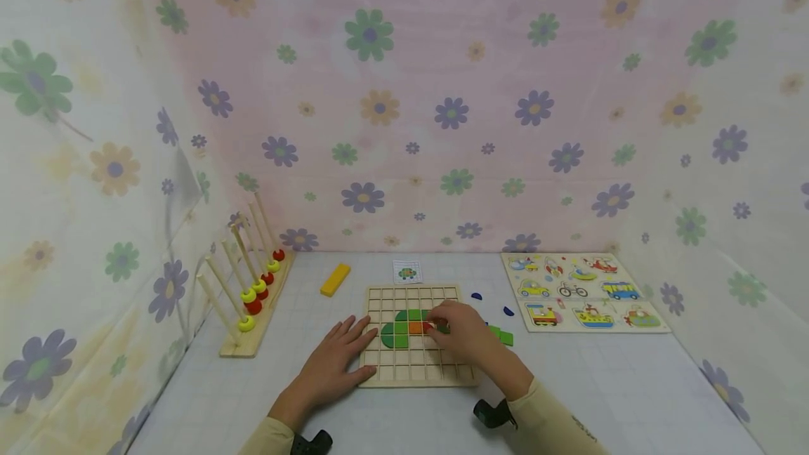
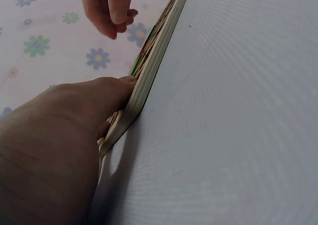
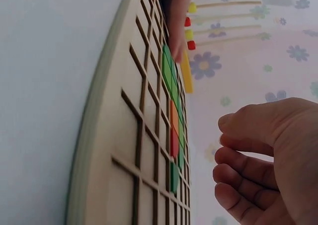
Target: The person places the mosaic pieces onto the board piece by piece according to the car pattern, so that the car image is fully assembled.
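A wooden grid board [image 1: 404,373] lies on the table, with green tiles [image 1: 401,340], an orange tile [image 1: 414,327] and a red tile [image 3: 174,145] set in its middle cells. My left hand [image 1: 331,364] rests at the board's left side, fingers spread; in the left wrist view its thumb touches the board's edge. Over the coloured tiles hovers my right hand [image 1: 464,332], its thumb and fingers loosely bent. The right wrist view shows it apart from the board, with nothing visible in the fingers. From the head, this hand hides part of the pattern.
Behind the board lies a small pattern card [image 1: 407,272]. A yellow block [image 1: 335,279] and a peg stand with beads [image 1: 249,346] are on the left. To the right are blue half-round pieces [image 1: 508,311], loose green tiles [image 1: 505,338] and a vehicle puzzle board [image 1: 569,311].
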### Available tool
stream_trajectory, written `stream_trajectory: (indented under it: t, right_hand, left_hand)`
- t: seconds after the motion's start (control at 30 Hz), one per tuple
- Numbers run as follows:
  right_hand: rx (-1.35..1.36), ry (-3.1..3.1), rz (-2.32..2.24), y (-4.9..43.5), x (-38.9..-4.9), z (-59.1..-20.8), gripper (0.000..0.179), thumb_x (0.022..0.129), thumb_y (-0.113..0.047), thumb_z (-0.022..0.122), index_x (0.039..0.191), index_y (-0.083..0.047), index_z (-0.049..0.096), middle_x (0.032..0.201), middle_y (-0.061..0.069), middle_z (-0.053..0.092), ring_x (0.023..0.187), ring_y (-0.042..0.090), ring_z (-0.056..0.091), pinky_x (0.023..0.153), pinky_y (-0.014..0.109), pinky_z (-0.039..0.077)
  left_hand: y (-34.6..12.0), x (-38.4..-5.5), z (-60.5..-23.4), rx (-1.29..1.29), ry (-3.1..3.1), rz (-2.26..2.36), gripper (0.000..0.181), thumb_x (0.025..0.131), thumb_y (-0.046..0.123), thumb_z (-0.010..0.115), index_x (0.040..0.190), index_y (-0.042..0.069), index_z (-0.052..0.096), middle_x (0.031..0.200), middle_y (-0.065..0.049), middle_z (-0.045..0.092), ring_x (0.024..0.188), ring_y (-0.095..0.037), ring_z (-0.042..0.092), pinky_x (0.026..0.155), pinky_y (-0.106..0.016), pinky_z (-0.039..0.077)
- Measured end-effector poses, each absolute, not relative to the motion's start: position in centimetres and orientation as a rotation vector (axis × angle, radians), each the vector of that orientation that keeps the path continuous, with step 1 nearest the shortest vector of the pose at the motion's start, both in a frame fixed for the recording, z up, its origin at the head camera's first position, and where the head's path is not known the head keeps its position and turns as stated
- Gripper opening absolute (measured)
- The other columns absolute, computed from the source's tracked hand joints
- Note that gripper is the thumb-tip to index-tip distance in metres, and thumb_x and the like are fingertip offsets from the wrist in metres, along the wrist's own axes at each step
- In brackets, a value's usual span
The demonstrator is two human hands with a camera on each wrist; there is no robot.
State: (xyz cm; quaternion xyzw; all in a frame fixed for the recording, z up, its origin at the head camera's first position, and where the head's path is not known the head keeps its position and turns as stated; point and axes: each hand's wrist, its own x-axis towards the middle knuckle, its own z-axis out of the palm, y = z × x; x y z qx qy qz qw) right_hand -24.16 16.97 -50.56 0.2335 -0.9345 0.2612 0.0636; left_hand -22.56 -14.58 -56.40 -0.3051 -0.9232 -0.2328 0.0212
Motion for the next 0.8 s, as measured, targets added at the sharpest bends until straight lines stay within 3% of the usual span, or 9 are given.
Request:
stream_trajectory:
  t: [0.23,0.47,0.8]
  right_hand:
    - [0.612,-2.809,0.794,19.8,-23.7,-49.8,0.02,0.094,-0.012,0.086,0.113,-0.011,0.081,0.102,-0.006,0.071,0.091,0.013,0.062,0.078,0.034,0.059]
    - [0.539,-2.832,0.815,22.1,-23.4,-49.4,0.02,0.094,-0.011,0.086,0.113,-0.01,0.081,0.098,-0.007,0.066,0.087,0.014,0.06,0.072,0.032,0.057]
    - [0.441,-2.859,0.784,25.5,-23.5,-49.9,0.021,0.095,-0.014,0.086,0.115,-0.011,0.081,0.105,-0.004,0.07,0.094,0.018,0.064,0.079,0.039,0.058]
  left_hand:
    - [-14.5,-22.5,-56.2,-0.944,-2.873,-0.722,0.073,0.104,0.058,0.064,0.162,0.016,0.054,0.174,-0.006,0.038,0.162,-0.038,0.026,0.13,-0.059,0.021]
    - [-14.5,-22.6,-56.1,-0.952,-2.868,-0.712,0.074,0.103,0.058,0.065,0.163,0.015,0.054,0.174,-0.007,0.038,0.161,-0.039,0.027,0.13,-0.059,0.022]
    - [-14.7,-22.7,-56.5,-0.953,-2.87,-0.724,0.074,0.104,0.06,0.062,0.163,0.016,0.054,0.174,-0.006,0.038,0.162,-0.037,0.026,0.13,-0.059,0.021]
